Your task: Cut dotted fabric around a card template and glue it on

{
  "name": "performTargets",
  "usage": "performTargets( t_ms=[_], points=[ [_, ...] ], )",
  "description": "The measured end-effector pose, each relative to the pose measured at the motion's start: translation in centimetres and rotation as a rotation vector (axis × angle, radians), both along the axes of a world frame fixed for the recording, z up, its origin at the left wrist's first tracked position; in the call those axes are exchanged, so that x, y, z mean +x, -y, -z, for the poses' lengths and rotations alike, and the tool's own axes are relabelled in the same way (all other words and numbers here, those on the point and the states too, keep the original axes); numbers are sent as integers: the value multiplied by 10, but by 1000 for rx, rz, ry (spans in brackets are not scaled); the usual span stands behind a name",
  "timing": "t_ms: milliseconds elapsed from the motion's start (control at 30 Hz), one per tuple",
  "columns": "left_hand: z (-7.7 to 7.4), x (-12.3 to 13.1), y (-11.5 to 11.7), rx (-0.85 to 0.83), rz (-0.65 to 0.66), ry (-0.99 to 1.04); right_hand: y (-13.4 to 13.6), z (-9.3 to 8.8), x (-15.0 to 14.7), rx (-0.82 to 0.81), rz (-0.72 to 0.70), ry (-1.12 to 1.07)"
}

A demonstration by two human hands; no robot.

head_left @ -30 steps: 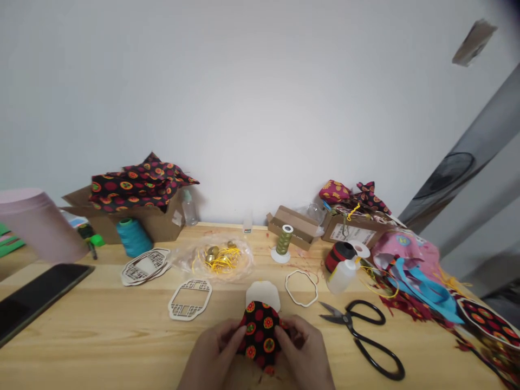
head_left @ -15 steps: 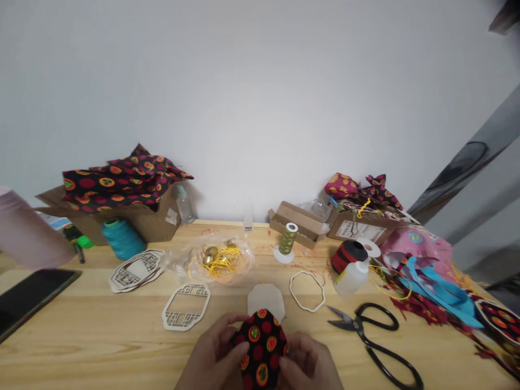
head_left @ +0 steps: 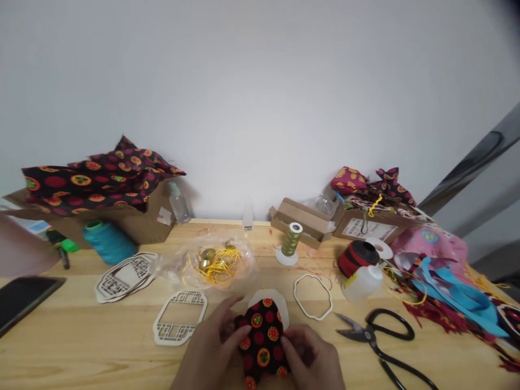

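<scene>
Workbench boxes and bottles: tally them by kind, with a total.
Cardboard boxes: 3
Plastic bottles: 3
Total: 6

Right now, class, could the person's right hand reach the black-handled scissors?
Probably yes, once the right hand releases the black patterned fabric: no object lies between it and the scissors, close on its right.
</scene>
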State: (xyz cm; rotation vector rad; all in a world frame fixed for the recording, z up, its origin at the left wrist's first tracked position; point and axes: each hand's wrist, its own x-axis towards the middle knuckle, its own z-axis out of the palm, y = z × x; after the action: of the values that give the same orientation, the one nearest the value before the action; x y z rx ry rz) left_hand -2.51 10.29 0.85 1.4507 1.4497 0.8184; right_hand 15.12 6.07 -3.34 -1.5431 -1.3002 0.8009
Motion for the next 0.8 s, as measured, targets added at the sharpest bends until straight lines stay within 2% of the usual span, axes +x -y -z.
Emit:
performTargets(
  t_ms=[200,333,467,567,700,800],
  points=[
    [-17,13,-30,129,93,-210,-12,-13,2,35,-2,248],
    [-21,17,-39,175,163,-262,-15,-15,7,70,14,408],
    [-23,16,-45,225,264,-255,-17,-14,11,180,-56,513],
    [-23,13,-46,235,323,-249,-18,-11,12,268,-44,565],
    [-17,8,-41,258,353,-259,-18,-7,12,342,-42,611],
    [-10,6,-32,297,317,-249,-17,-5,8,386,-2,591]
  ],
)
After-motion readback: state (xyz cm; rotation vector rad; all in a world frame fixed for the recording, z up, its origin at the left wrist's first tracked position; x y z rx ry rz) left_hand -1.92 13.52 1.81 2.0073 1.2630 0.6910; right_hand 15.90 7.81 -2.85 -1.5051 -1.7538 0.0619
